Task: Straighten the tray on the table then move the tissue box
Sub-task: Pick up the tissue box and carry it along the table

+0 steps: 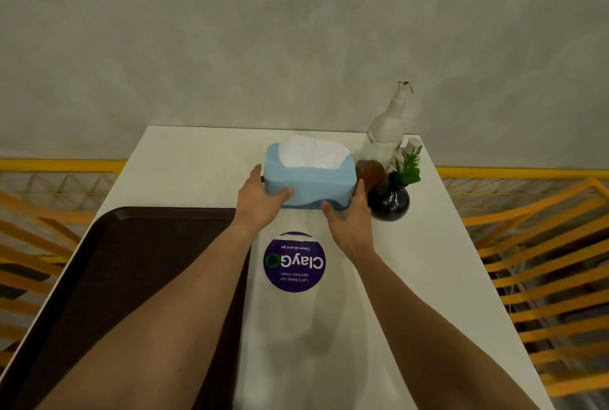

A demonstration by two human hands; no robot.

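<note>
Tissue box: I see the blue tissue box [309, 179] at about 12 o'clock from the middle of the white table [428, 261], near the far edge, with a white tissue [313, 152] standing out of its top.
Left hand: my left hand [260, 198] is on the box's left end, at its 9 o'clock; the thumb lies across the near face and the fingers wrap round the end, pressed to the box.
Right hand: my right hand [349, 218] is at the box's near right corner, around 4 o'clock; the thumb touches the near bottom edge and the fingers run up the right end, so the box is pinched between both hands.
Lift: I cannot tell whether the box rests on the table or is just off it.
Tray: the dark brown tray [108, 278] lies at 8 o'clock on the table, under my left forearm, its far edge near the box but apart from it.
Sticker: a round purple sticker [294, 262] sits on the table at 6 o'clock of the box, between my forearms.
Vase: a round black vase [389, 200] with a green sprig stands just beside my right hand, at 3 o'clock of the box.
Bottle: a clear pump bottle [385, 133] stands at 1 o'clock of the box, by the far edge.
Amber thing: a brownish object [370, 172] sits between box and vase; I cannot tell what it is.
</note>
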